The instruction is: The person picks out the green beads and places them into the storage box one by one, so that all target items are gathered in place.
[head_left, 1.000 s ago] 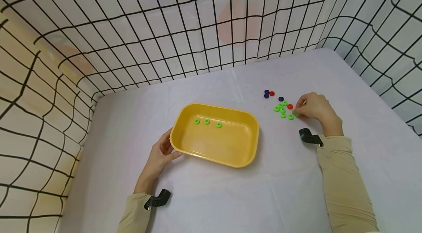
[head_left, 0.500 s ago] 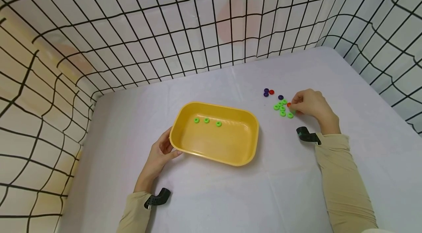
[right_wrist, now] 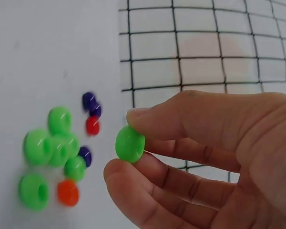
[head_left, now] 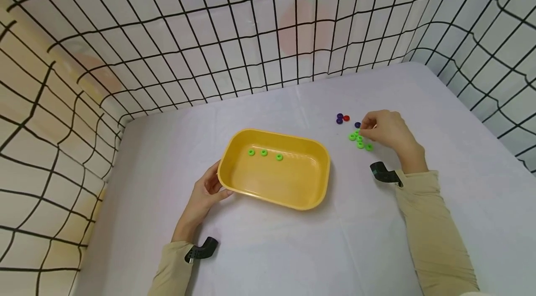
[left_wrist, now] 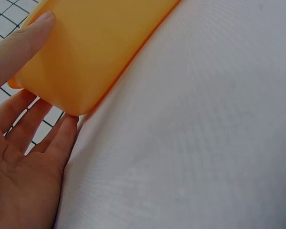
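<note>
Between thumb and fingertips my right hand (head_left: 389, 129) pinches a green bead (right_wrist: 130, 144), raised off the tabletop in the right wrist view. Below it lies a loose cluster of green beads (head_left: 360, 145), with an orange bead (right_wrist: 67, 192) at its edge that the hand hides in the head view. My left hand (head_left: 202, 199) holds the left corner of a yellow tray (head_left: 289, 189), thumb along the near wall and fingers at the end wall. Inside the tray, three green beads, the middle one (head_left: 264, 152) among them, lie spaced in a row near the far wall.
Purple beads (head_left: 339, 121) and a red bead (head_left: 346, 118) lie just beyond the green cluster. A black wire grid (head_left: 259, 35) stands along the back and both sides of the white-covered table (head_left: 293, 254). Each wrist wears a black camera mount.
My right hand has lifted a green bead and moved left and slightly away, over the cluster. The left hand and the tray have stayed in place.
</note>
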A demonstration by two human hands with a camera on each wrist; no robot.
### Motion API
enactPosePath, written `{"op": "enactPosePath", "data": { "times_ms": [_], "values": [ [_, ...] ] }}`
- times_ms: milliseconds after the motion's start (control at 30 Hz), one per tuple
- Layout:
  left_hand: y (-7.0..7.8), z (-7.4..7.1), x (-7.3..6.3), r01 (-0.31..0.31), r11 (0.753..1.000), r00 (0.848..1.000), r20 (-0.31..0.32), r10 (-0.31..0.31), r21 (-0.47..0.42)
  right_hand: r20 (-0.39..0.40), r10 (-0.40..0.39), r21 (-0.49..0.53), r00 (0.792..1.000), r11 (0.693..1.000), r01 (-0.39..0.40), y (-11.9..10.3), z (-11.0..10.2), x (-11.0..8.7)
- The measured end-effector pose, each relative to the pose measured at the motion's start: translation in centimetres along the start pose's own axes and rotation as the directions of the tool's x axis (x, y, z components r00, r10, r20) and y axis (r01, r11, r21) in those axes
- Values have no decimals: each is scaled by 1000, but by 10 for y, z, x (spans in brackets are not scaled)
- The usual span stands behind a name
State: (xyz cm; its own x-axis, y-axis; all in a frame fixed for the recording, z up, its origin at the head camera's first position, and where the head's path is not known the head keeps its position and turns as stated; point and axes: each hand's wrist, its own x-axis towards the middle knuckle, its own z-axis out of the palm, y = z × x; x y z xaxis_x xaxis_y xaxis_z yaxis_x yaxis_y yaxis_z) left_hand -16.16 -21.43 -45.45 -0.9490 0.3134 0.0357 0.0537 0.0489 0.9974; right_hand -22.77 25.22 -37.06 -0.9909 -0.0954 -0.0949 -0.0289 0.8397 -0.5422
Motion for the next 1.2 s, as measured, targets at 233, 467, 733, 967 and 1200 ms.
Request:
{"op": "enactPosePath", "data": {
  "times_ms": [233, 467, 733, 967, 1200],
  "values": [
    [0, -2, 0, -1, 1000, 1000, -3, 1, 19, -6, -143, -17, 990, 990, 143, -51, 0, 1],
    [-3, -3, 0, -5, 1000, 1000, 2, 5, 0, 88, -317, -146, 944, 934, 327, -130, 13, 15],
    [0, -4, 1, -4, 1000, 1000, 18, 4, -16, 319, -432, -286, 844, 805, 520, -200, 67, 21],
    [0, -5, 1, 1, 1000, 1000, 17, -1, -21, 455, -474, -331, 754, 695, 638, -223, 116, 27],
    [1, -6, 2, -10, 999, 1000, 26, 11, -39, 471, -475, -355, 743, 669, 653, -230, 142, 36]
  ]
}}
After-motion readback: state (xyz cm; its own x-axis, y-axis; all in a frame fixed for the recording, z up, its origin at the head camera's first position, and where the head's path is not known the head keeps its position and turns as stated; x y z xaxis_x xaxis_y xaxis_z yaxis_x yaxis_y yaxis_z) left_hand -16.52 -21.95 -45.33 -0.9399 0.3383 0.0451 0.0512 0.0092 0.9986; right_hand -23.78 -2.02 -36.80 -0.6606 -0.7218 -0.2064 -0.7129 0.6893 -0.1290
